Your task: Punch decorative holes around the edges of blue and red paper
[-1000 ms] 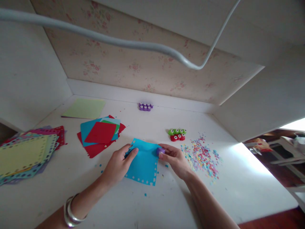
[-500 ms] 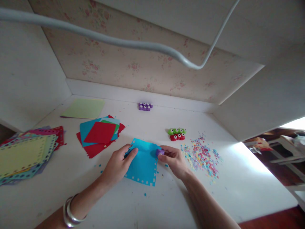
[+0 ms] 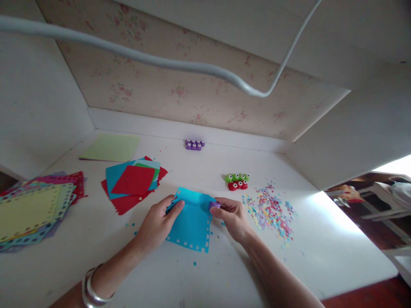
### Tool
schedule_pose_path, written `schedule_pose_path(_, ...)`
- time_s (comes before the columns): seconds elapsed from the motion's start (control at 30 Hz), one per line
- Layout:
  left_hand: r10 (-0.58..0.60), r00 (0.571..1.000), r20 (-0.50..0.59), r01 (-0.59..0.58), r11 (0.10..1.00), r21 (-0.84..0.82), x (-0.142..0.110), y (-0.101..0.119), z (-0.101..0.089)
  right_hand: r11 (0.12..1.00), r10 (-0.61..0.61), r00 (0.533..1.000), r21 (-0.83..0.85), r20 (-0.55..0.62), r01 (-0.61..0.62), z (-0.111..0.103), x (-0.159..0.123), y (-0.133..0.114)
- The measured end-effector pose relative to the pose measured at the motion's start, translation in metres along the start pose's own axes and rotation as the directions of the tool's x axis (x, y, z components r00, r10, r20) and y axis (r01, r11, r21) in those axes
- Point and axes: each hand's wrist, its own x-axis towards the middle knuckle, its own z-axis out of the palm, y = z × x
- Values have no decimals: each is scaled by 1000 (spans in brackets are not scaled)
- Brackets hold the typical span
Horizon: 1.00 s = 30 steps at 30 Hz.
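Pinching the blue sheet (image 3: 191, 220) at its left edge, the left hand (image 3: 160, 218) holds it over the table's (image 3: 160, 282) near middle. The right thumb and fingers grip a purple punch (image 3: 214, 205) at the sheet's far right. If the 2 hands tilt apart, the thin paper could crease or tear.

- one left hand (image 3: 161, 219) is holding one blue sheet (image 3: 191, 222)
- one right hand (image 3: 233, 217) is gripping one purple punch (image 3: 213, 205)
- seven purple punches (image 3: 194, 147), four green punches (image 3: 237, 177) and three red punches (image 3: 239, 186) are standing
- three paper piles (image 3: 133, 180) are lying at left
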Motion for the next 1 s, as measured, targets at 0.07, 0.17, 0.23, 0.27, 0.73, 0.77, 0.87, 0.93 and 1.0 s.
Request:
schedule_pose_path(0.07, 2, 1000, -14, -1, 1000, 12, 0, -2, 0, 1000, -1, 1000, 14, -1, 1, -1, 0, 2)
schedule_pose_path(0.17, 5, 997, -72, -1, 998, 56, 2, -4, -1, 1000, 18, 1000, 9, -1, -18, -5, 0, 3)
schedule_pose_path(0.23, 7, 994, -114, 1, 997, 77, 2, -4, -3, 999, 33, 999, 5, 1, -33, -9, 1, 3)
schedule_pose_path(0.27, 7, 992, -126, 3, 997, 78, 3, -4, -3, 999, 35, 999, 5, 1, -35, -11, 1, 3)
schedule_pose_path(0.73, -37, 971, -235, 40, 999, 9, 7, 0, -6, 994, 28, 998, 111, -63, -21, -27, 2, -6)
schedule_pose_path(0.77, -37, 974, -226, 39, 999, 8, 7, 0, -6, 993, 24, 996, 116, -89, -14, -28, 2, -10)
schedule_pose_path(0.87, -27, 980, -197, 25, 1000, -10, 7, 1, -7, 994, -14, 986, 109, -165, 32, -37, 5, -27)
schedule_pose_path(0.93, -25, 982, -186, 22, 1000, -20, 7, 1, -7, 996, -22, 983, 83, -182, 38, -50, 13, -40)
schedule_pose_path(1.0, -28, 984, -178, 25, 999, -19, 7, 1, -7, 999, -16, 985, 32, -173, 22, -68, 26, -54)
